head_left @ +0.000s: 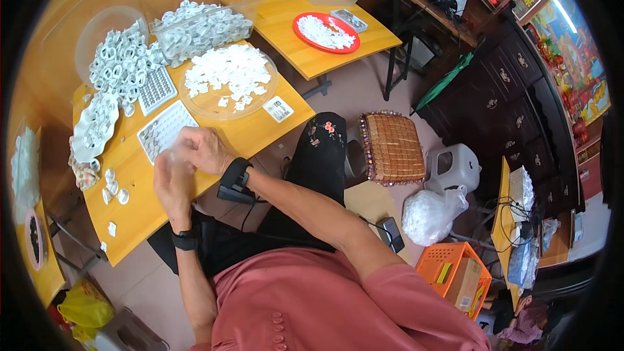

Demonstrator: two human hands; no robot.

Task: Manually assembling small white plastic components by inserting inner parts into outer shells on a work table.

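My left hand [173,192] and my right hand [207,150] meet above the near edge of the yellow table, fingertips pinched together. Motion smears the left fingers, and whatever lies between the hands is too small and blurred to name. Just beyond them is a white grid tray [184,117] with small grey discs in some of its cells. Behind it sits a second grid tray [158,91] full of round grey pieces. A round clear tray [224,116] holds a heap of small white pieces. Several loose round white pieces [112,187] lie left of my hands.
Heaped ring-shaped pieces [120,58] and a filled clear bin [201,29] take up the table's back. A scalloped white dish [79,140] stands left. Rightward are a red plate [354,44] on another table, a woven-topped seat [393,148], a grey stool [455,166] and an orange crate [432,257].
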